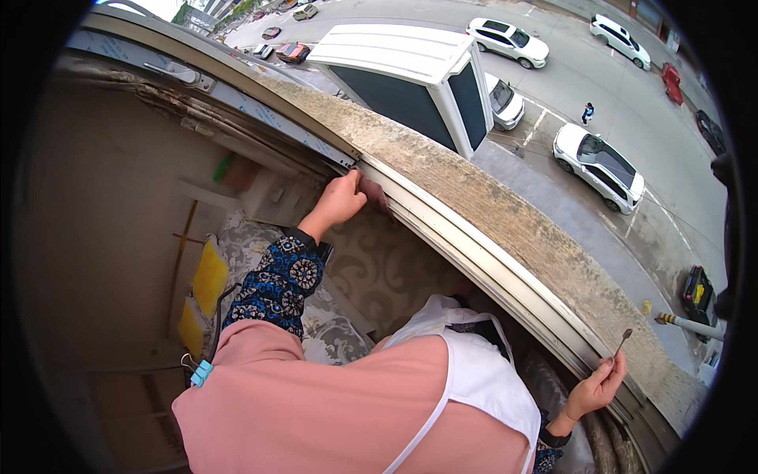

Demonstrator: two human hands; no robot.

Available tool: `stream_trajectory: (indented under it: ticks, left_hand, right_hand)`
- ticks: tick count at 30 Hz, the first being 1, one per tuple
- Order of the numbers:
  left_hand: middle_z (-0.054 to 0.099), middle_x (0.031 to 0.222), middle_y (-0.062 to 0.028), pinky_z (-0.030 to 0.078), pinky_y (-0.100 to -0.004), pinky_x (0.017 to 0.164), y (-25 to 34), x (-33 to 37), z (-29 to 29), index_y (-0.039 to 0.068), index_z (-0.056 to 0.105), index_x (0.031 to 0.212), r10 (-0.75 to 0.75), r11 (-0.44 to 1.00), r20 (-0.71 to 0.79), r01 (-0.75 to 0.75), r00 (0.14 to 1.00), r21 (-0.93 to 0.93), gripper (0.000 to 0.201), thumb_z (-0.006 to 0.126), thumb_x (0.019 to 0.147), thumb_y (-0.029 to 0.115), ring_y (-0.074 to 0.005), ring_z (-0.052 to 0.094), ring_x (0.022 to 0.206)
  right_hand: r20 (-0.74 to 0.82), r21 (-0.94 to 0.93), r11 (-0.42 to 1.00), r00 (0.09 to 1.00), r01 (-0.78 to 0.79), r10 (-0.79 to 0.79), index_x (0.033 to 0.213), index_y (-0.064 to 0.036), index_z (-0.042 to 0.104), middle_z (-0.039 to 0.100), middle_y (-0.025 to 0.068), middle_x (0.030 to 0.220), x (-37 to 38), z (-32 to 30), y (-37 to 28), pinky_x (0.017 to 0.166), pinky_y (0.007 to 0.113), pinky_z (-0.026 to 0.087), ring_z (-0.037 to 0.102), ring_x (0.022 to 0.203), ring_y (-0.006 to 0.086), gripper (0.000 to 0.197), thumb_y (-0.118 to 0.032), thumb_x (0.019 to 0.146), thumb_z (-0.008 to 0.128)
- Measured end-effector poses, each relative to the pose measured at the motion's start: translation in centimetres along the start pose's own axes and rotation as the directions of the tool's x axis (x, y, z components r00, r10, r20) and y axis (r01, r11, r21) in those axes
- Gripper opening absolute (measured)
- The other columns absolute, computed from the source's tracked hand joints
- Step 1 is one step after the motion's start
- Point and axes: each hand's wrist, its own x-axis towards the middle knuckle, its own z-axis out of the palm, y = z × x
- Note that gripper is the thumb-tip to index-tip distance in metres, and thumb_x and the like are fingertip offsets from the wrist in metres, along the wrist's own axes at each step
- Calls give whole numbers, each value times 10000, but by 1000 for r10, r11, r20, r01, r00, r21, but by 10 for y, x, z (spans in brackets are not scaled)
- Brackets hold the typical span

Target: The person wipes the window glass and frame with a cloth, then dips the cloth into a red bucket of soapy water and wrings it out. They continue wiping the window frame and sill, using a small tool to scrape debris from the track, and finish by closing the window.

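Observation:
My left hand is closed at the window track, near the edge of the sliding sash. A brown cloth hangs from its fingers over the inner side of the track. At the far right, my right hand is raised beside the other end of the track. Between its thumb and fingers is a small thin tool with a dark, rounded tip pointing up and outward; its exact kind is too small to make out.
Outside the track runs a rough stone ledge, with a white box-like unit beyond it. Far below are a street, parked cars and a walking person. Indoors, patterned bedding and yellow panels lie at the left.

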Motion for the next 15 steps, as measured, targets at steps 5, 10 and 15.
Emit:
stream_trajectory:
  ticks: [5,10,15]
  left_hand:
    - [689,872,-223,537,-444,743,68,-39,24,-2,555,1019,-3,982,121,25,993,-186,203,593,841,86,-399,683,849]
    - [689,842,-196,545,-400,683,152,-82,50,-18,521,1100,144,943,163,-85,976,-322,249,583,865,36,-348,698,759]
    - [735,958,-124,562,-398,761,219,-107,76,-4,491,1040,339,807,301,-111,891,-580,160,517,884,-24,-342,707,860]
  right_hand:
    - [-6,41,999,1000,-10,10,1271,55,594,590,57,993,-2,1,-2,760,243,451,521,829,125,261,-13,1034,511]
    - [31,73,997,1000,-5,3,1258,51,604,600,53,994,-1,0,-9,747,243,456,530,824,121,255,-8,1026,514]
    - [89,159,987,996,-26,12,1244,51,606,597,39,943,2,-3,-15,725,220,445,527,803,100,248,-23,1020,531]
